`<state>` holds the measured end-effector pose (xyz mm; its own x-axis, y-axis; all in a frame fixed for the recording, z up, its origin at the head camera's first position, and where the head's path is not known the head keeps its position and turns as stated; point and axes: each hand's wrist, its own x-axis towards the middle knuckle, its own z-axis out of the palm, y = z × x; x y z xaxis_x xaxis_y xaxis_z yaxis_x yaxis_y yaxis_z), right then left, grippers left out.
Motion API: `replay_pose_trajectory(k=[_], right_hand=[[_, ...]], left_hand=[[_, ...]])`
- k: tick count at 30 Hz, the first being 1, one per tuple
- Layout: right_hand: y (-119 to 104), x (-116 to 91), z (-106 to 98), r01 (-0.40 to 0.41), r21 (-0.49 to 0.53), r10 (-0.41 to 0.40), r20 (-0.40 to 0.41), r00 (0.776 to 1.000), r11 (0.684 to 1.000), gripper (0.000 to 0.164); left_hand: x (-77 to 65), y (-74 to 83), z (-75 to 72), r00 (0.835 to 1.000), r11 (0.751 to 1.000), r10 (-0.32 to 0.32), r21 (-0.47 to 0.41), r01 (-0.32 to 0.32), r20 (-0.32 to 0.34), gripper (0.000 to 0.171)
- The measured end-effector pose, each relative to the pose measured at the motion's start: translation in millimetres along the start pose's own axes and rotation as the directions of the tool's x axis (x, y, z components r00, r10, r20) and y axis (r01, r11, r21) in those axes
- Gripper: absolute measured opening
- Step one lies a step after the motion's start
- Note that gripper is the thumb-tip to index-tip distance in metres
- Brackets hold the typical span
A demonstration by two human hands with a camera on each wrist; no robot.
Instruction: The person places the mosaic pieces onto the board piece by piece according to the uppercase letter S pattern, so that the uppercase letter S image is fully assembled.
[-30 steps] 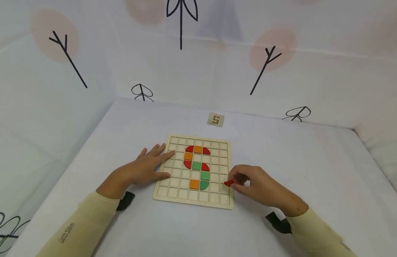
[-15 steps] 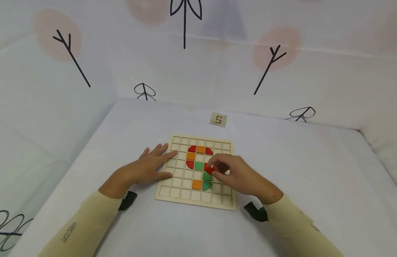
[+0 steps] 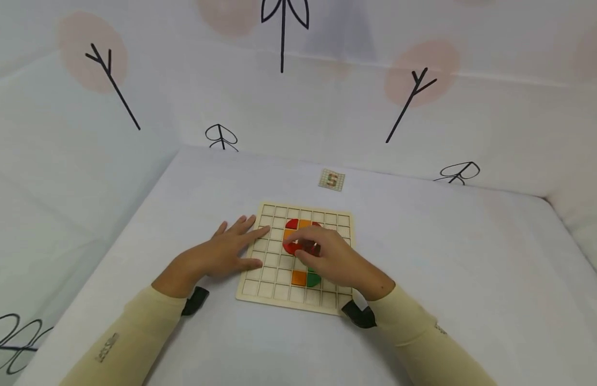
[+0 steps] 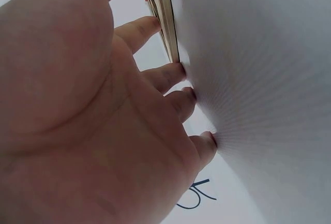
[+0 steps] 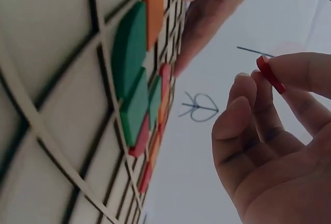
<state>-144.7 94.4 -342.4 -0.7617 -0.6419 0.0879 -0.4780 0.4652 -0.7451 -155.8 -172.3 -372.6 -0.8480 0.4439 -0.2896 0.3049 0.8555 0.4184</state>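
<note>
My right hand (image 3: pixel 334 260) is over the wooden grid board (image 3: pixel 266 274). Its thumb and fingertips pinch a red tile (image 5: pixel 270 75), seen edge-on and raised off the board in the right wrist view. Set in the grid are a green quarter-circle tile (image 5: pixel 129 50), an orange square tile (image 5: pixel 154 14), a green square tile (image 5: pixel 135 107) and several red and orange ones, partly hidden by the right hand in the head view. My left hand (image 3: pixel 223 253) lies with spread fingers at the board's left side, index finger and thumb over its edge.
A small pattern card (image 3: pixel 331 179) with a coloured S-shaped figure lies behind the board. Black wrist straps (image 3: pixel 360 314) show under both sleeves. A patterned cloth wall (image 3: pixel 346 107) stands behind the white table (image 3: pixel 424 257).
My right hand has carried the red tile from the board's right edge leftward over the coloured tiles. The left hand stays in place on the board; the head view shifts slightly.
</note>
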Motion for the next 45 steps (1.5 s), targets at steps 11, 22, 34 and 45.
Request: replay_pose_trajectory(k=[11, 22, 34, 45], right_hand=[[4.1, 2.6, 13.6, -0.089, -0.038, 0.09, 0.022, 0.996, 0.995, 0.023], [5.0, 3.9, 21.2, -0.143, -0.017, 0.144, 0.1, 0.984, 0.99, 0.015], [7.5, 6.0, 20.5, -0.081, -0.029, 0.084, 0.165, 0.983, 0.996, 0.017], [9.4, 6.6, 21.8, -0.051, -0.06, 0.061, 0.178, 0.982, 0.997, 0.019]], left_hand=[[0.8, 1.1, -0.6, 1.0, 1.0, 0.008, 0.012, -0.008, 0.001, 0.081], [-2.2, 1.6, -1.8, 1.0, 1.0, 0.005, 0.009, -0.005, 0.012, 0.079], [0.1, 3.8, -4.1, 1.0, 1.0, 0.005, 0.006, -0.005, 0.016, 0.08], [1.2, 0.9, -2.8, 1.0, 1.0, 0.015, 0.014, -0.015, 0.013, 0.08]])
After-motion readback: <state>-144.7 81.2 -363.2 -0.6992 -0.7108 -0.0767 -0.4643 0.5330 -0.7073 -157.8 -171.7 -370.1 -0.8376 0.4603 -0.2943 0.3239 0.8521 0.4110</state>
